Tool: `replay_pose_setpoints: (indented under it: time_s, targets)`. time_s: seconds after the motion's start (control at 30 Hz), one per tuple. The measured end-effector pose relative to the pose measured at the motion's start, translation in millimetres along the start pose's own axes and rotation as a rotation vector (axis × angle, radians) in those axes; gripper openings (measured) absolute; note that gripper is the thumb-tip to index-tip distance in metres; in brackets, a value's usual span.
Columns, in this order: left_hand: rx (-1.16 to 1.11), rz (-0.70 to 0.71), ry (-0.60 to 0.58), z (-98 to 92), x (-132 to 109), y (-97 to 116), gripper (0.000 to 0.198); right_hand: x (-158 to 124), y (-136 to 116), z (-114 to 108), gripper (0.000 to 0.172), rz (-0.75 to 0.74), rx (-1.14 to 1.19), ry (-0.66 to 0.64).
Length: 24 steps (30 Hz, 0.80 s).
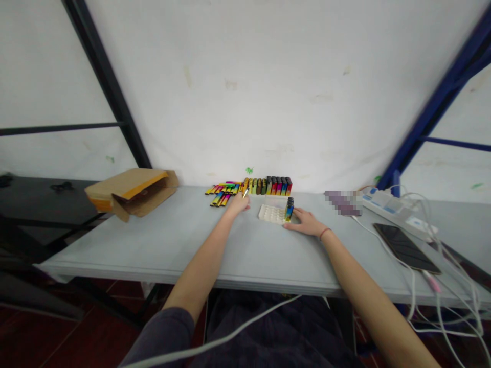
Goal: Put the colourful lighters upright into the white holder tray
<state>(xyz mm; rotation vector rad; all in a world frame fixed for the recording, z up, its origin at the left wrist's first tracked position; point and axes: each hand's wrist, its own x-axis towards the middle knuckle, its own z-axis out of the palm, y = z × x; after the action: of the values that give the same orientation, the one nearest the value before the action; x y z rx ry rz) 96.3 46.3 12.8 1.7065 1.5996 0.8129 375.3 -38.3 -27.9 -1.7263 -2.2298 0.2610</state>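
Observation:
My left hand [238, 204] reaches far across the grey table [153, 240] and its fingers are closed on a small lighter with a silvery top [245, 192], beside a heap of colourful lighters [224, 193] lying flat. A row of lighters [268, 185] stands upright against the wall. My right hand [305, 222] rests on the table with its fingers spread flat, touching the right edge of a white tray [271, 213]. At most three lighters [289, 209] stand in the tray's right corner.
An open cardboard box [130, 191] lies at the back left. A power strip [395, 210], a dark phone [406, 248] and several white cables [441, 301] crowd the right side. Blue and black frame bars stand at either side.

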Motion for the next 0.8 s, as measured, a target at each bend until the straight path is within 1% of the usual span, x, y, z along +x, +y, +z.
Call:
replay_pose_setpoints:
  time_s: [0.07,0.1,0.2,0.33,0.47,0.57,0.8]
  targets:
    - [-0.361,-0.023,-0.024,5.0,-3,5,0.011,0,0,0,0.079,0.0,0.002,0.009]
    - [-0.473,-0.017,-0.041,7.4,-6,7,0.014,0,0,-1,0.078,-0.005,0.006,0.012]
    - [-0.649,0.005,-0.077,13.8,-14,12,0.031,1,0,-2,0.076,-0.036,0.019,0.016]
    - [-0.767,-0.007,-0.109,20.6,-20,16,0.041,3,1,-3,0.071,-0.06,0.0,0.035]
    - [-0.896,-0.074,-0.134,25.6,-19,17,0.05,2,-2,-6,0.067,0.017,-0.053,0.052]
    - [-0.945,-0.14,-0.134,28.9,-17,16,0.057,1,-4,-8,0.065,0.052,-0.076,0.049]
    - [-0.922,-0.204,-0.043,37.5,-15,12,0.045,0,-6,-8,0.065,0.064,-0.073,0.018]
